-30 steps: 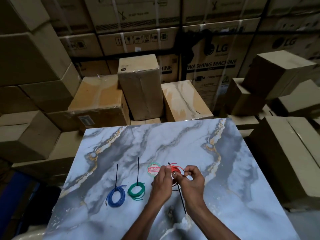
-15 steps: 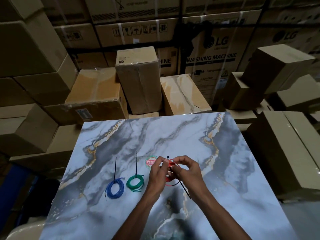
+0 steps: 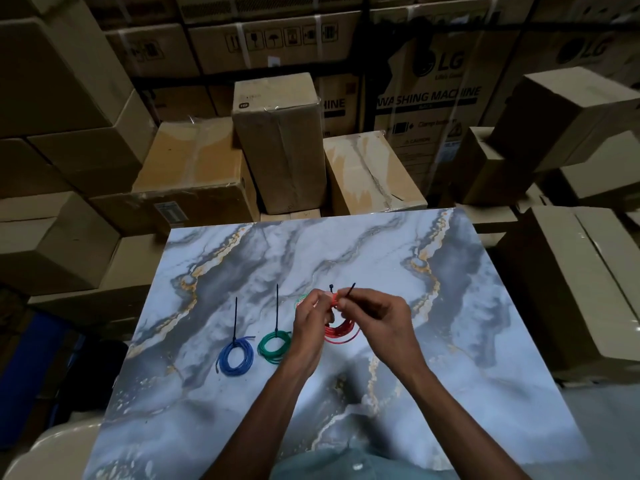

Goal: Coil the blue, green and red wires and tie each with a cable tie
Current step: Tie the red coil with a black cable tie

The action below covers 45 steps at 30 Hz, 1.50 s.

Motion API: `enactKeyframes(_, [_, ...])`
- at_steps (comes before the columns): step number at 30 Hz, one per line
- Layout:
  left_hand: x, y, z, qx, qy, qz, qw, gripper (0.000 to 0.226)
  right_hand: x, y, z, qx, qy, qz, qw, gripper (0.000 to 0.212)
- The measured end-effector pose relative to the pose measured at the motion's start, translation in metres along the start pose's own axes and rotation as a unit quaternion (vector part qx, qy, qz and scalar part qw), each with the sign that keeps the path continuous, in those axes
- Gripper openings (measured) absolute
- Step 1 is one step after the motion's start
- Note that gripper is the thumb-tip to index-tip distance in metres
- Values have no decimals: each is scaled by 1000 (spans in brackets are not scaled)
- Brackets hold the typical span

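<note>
Right hand: the right hand (image 3: 377,318) is raised over the middle of the desk, its thumb and forefinger pinched together on the pointed tail of a black cable tie (image 3: 349,292).
Left hand: the left hand (image 3: 310,318) is held just beside it, its fingers closed on the top of the red wire coil (image 3: 341,332); the tie's small square head is seen standing up between the two hands.
Red wire: the coil is held at its upper edge, and its lower loops hang down toward the desk; whether they touch the surface cannot be told.
Step in hand: the third and last coil is judged to be at the tying stage, with the tie wrapped round it but not yet threaded or pulled tight.
Next move: the pointed tail would need to be guided into the head and drawn through, while the loops are kept bunched so none slip free.
Green wire: the green wire coil (image 3: 275,348) lies flat on the desk just left of the left hand, already bound, a black tie tail pointing away from the person.
Blue wire: the blue wire coil (image 3: 235,355) lies further left, bound likewise.
Desk: the desk (image 3: 467,375) has a grey and white marbled top with gold veins.
Surroundings: cardboard boxes (image 3: 280,147) are stacked behind and to both sides.
</note>
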<state>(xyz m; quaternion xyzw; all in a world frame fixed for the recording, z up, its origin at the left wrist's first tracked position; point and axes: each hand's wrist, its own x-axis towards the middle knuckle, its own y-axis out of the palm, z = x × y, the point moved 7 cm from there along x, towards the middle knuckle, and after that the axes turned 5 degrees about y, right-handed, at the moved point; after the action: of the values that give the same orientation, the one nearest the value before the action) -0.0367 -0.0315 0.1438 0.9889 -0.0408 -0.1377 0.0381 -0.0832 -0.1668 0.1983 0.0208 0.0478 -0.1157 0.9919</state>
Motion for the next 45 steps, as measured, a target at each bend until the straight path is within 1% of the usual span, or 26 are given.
enactKeyframes(3, [-7,6,-11,6,21,21,1000,21,1,-6,13,-65,-34,-94,993,19])
enactKeyframes(5, [-11,9,-17,20,39,26,999,25,2,-6,21,-115,-59,-128,983,20])
enactKeyframes(7, [-13,11,-23,36,55,19,998,26,2,-4,24,-184,-89,-144,968,26])
enactKeyframes(9, [-15,11,-26,48,64,3,997,23,2,0,24,-278,-126,-142,942,33])
enactKeyframes(11, [-17,12,-32,54,73,-4,996,22,0,2,24,-322,-156,-139,923,38])
enactKeyframes(13, [-19,14,-38,57,87,0,995,22,-3,-2,28,-312,-173,-155,921,33])
enactKeyframes(15, [-20,14,-43,54,91,-9,994,23,-4,-7,32,-293,-174,-175,924,23])
enactKeyframes(17, [-20,13,-45,52,95,-24,994,23,-3,-10,35,-282,-169,-183,926,13])
enactKeyframes(19, [-21,12,-46,59,98,-30,993,23,-3,-10,37,-275,-171,-183,928,9])
enactKeyframes(27, [-24,17,-49,47,90,-27,994,24,-2,-6,41,-278,-182,-144,932,9])
enactKeyframes(38, [-26,18,-50,60,99,-16,993,23,-3,-9,39,-296,-188,-140,926,10])
enactKeyframes(45, [-27,19,-54,91,137,11,986,20,-3,-9,40,-294,-195,-143,925,14])
